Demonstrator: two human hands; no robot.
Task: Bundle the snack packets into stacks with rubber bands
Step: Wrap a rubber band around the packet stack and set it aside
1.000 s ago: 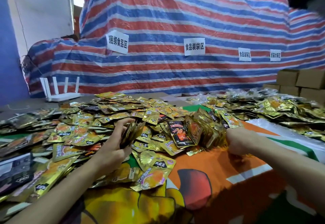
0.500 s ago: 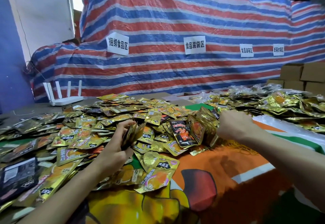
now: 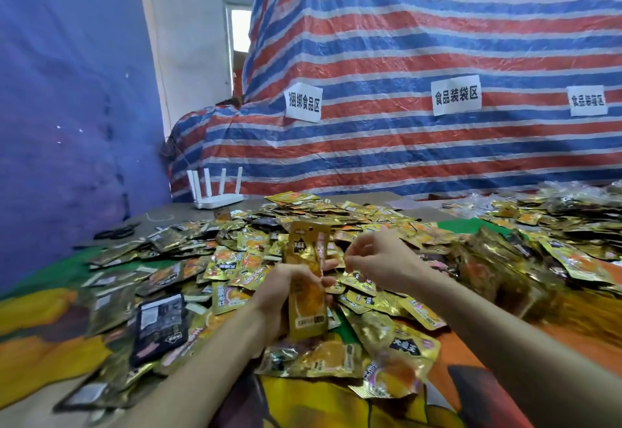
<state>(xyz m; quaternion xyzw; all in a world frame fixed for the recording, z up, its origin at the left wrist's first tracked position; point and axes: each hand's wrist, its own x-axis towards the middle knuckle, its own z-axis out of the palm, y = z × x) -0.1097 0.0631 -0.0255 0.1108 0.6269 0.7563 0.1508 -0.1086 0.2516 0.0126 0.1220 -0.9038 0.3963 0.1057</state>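
My left hand (image 3: pixel 277 294) grips a stack of gold snack packets (image 3: pixel 307 288) upright in front of me, above the table. My right hand (image 3: pixel 382 259) hovers just to the right of the stack's top with its fingertips pinched together on something thin, seemingly a rubber band, too small to make out. A wide heap of loose gold and orange packets (image 3: pixel 235 261) covers the table around and behind both hands. Blurred bundled stacks (image 3: pixel 488 268) lie to the right.
A colourful printed cloth (image 3: pixel 336 404) covers the near table. A black packet (image 3: pixel 158 323) lies at the near left. Black scissors (image 3: pixel 114 232) and a white router (image 3: pixel 217 192) sit at the far left. A striped tarpaulin (image 3: pixel 404 145) with paper signs rises behind the table.
My left hand has raised its stack upright and brought it to the middle. My right hand left the bundles at the right and came over beside the stack. The camera turned left.
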